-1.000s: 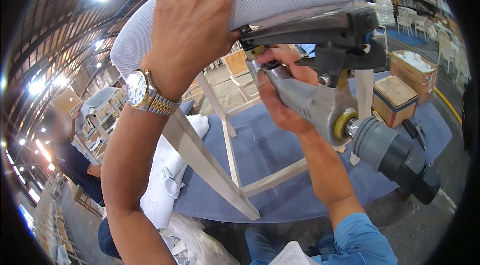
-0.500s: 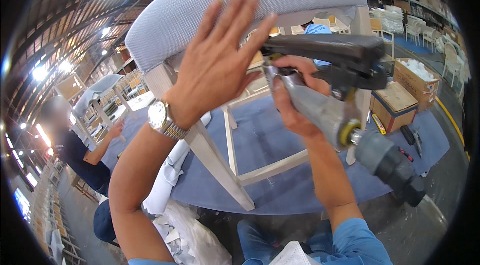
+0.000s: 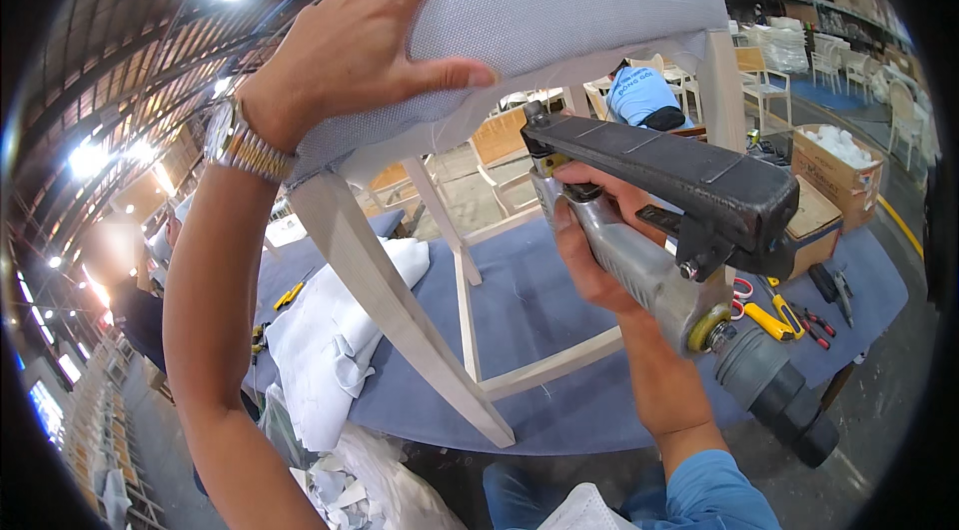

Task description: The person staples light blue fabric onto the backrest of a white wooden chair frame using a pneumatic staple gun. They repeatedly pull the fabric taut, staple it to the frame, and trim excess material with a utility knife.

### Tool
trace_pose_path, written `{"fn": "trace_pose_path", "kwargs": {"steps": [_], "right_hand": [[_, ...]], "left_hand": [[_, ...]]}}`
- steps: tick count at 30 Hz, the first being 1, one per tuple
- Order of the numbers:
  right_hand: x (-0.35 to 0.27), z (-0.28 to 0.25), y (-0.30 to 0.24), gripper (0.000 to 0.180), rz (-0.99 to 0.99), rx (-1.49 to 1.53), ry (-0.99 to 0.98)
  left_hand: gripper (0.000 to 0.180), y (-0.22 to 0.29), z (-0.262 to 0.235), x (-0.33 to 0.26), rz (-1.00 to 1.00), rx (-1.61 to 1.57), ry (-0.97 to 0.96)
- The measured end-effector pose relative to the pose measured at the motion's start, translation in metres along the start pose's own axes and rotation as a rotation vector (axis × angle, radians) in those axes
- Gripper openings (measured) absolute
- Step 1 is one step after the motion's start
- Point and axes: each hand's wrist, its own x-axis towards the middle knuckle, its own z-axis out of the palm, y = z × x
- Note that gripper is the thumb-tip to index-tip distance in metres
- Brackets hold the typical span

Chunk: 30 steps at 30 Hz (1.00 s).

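Gripping a staple gun (image 3: 659, 185) against the woven seat cushion (image 3: 569, 5).

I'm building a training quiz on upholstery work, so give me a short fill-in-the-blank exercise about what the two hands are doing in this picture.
1. The left hand presses flat on the grey fabric-covered seat cushion of the pale ____ chair frame.
2. The right hand grips a grey and black pneumatic ____ gun.
3. The left wrist wears a metal ____.
4. Yellow-handled pliers lie on the ____ padded worktable.

Missing words: wooden; staple; wristwatch; blue
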Motion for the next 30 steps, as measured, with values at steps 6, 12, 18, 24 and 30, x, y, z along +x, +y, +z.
{"fn": "trace_pose_path", "kwargs": {"steps": [6, 12, 18, 24, 30], "right_hand": [[0.001, 0.019, 0.003, 0.028, 0.022, 0.142, 0.017], [0.001, 0.044, -0.004, 0.029, 0.209, 0.287, 0.006], [0.006, 0.049, -0.007, 0.03, 0.344, 0.358, -0.048], [0.007, 0.054, -0.012, 0.029, 0.36, 0.285, -0.045], [0.009, 0.061, -0.005, 0.03, 0.283, 0.017, -0.146]], "left_hand": [[0.112, 0.03, 0.002, -0.013, 0.024, 0.197, 0.114], [0.114, 0.042, 0.015, -0.02, -0.053, 0.315, 0.2], [0.112, 0.047, 0.022, -0.018, -0.099, 0.36, 0.218], [0.104, 0.05, 0.029, -0.019, -0.112, 0.359, 0.275], [0.095, 0.033, 0.033, -0.023, -0.086, 0.364, 0.305]]}}
